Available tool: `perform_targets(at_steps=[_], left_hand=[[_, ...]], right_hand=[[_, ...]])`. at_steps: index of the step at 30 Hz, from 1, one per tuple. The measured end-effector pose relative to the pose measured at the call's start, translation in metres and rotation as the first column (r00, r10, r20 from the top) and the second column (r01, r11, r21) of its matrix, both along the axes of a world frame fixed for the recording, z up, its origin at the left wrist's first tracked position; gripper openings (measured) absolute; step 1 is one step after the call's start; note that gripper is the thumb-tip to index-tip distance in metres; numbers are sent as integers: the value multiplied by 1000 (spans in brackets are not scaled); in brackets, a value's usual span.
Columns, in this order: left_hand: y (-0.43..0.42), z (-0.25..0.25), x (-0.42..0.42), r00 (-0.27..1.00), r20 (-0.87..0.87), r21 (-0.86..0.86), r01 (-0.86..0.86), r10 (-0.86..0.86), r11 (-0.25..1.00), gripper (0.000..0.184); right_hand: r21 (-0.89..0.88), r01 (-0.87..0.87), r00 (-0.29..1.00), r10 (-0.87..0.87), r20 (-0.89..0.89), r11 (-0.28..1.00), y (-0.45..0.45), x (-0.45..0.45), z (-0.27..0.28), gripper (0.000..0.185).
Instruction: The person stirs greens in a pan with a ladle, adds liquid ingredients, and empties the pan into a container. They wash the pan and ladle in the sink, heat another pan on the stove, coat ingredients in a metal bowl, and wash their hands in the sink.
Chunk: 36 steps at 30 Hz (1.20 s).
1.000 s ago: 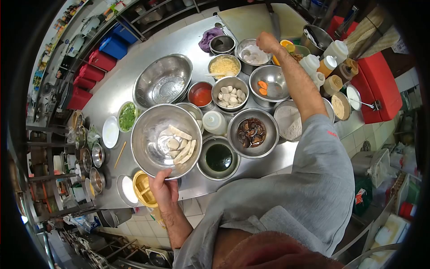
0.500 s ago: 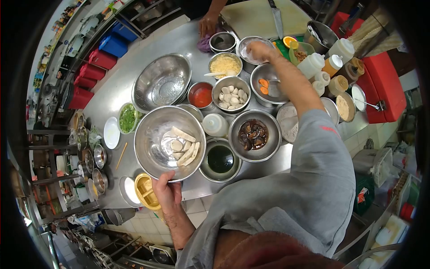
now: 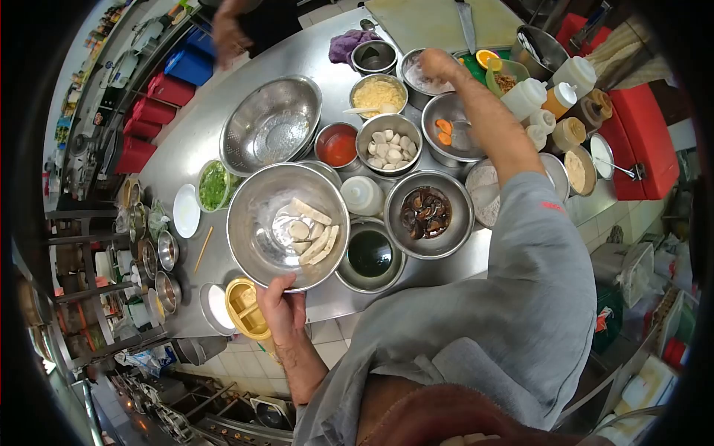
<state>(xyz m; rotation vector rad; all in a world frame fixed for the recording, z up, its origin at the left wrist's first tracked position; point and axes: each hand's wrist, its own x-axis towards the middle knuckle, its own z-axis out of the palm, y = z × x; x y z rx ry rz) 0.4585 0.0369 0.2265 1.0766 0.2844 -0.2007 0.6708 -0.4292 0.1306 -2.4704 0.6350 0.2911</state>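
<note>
My left hand (image 3: 284, 306) grips the near rim of a large steel bowl (image 3: 253, 241), which holds pale strips and round white slices. My right hand (image 3: 440, 67) is over a small steel bowl of white powder (image 3: 418, 76), its fingertips low in the bowl and hidden; whether it holds anything does not show. Close below it, a steel bowl (image 3: 454, 128) has a few orange slices. Nearby stand a bowl of whitish round pieces (image 3: 390, 150), a bowl of yellow shreds (image 3: 378, 96) and a bowl of dark pieces in liquid (image 3: 426, 212).
A perforated bowl (image 3: 275, 123), a red sauce bowl (image 3: 338, 149) and a dark green liquid (image 3: 370, 253) are on the steel table. Squeeze bottles (image 3: 525, 99) stand at the right. A knife (image 3: 466, 28) lies on the cutting board (image 3: 424, 26). Another person's hand (image 3: 230, 41) is beyond the table.
The other person's hand, earlier at the purple cloth, has moved left, off the table. My right hand remains at the powder bowl; my left hand still holds the large bowl.
</note>
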Motion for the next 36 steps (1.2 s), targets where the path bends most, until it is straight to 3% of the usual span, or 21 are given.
perform_targets(at_steps=[4,6,7,8,9,10,11,13,15,17,18,23,25,27,28,29,30,31,33,34,36], left_hand=[[11,-9,3,999,-34,10,-5,5,1000,56],[10,-9,5,999,-47,41,-14,16,999,56],[6,-5,6,999,-42,44,-15,17,999,56],[-1,1,4,1000,-25,23,-10,10,1000,56],[-3,4,1,1000,-14,5,-4,4,1000,56],[2,-1,1,1000,-2,-1,13,-13,1000,51],[4,-1,0,1000,-5,1,12,-12,1000,51],[4,-1,0,1000,-10,11,26,-26,1000,51],[7,-7,4,1000,-4,12,16,-15,1000,51],[5,-10,4,1000,0,12,1,-1,1000,51],[3,-8,4,1000,-5,15,3,-3,1000,51],[3,-5,1,1000,-1,26,19,-19,999,50],[5,-6,-1,1000,-19,60,11,-9,998,54],[6,-3,-2,1000,-21,51,9,-7,999,54],[6,-2,-1,1000,-18,41,9,-8,999,54],[6,-3,0,1000,-20,40,12,-11,999,54],[7,-5,2,1000,-12,44,-5,6,999,54],[6,-6,3,1000,-4,48,-23,23,999,55],[2,-3,3,1000,-11,46,-8,9,999,55],[-1,-1,4,1000,-17,42,3,-2,999,55],[-4,1,2,1000,-7,39,13,-13,999,55]], right_hand=[[-126,-158,973,176,147,979,-6,-9,-25,24],[-486,-283,903,401,157,827,-21,20,-88,31],[-485,-281,902,401,162,828,-14,16,-71,31],[-336,-254,924,330,193,907,-2,4,-37,31],[-172,-222,945,255,206,960,7,-5,-16,31],[112,-62,971,34,238,992,-3,-3,-16,18],[114,-64,971,35,235,991,-11,-3,-14,18],[-162,-392,912,405,59,906,-27,-4,-10,20],[-131,-371,928,369,-40,919,-19,-12,-7,31],[-454,-376,817,521,249,808,-4,-26,-12,39],[-316,-469,875,483,-36,825,1,-13,-20,44],[-350,-353,917,396,56,867,-1,-4,-35,51],[160,-126,992,129,-6,979,-3,-16,0,58],[162,-141,990,144,-5,977,-22,-16,-6,68],[68,-216,974,210,79,974,-29,-16,-14,71],[-31,-279,948,280,154,960,-35,-14,-26,74],[-334,-391,878,457,145,858,-31,-9,-34,69],[-336,-387,880,453,145,859,-27,-4,-41,69],[-299,-339,940,313,-134,892,3,-1,-43,60],[-286,-393,914,404,-22,874,-7,9,-59,57],[-195,-345,936,352,5,918,1,-11,-17,55]])
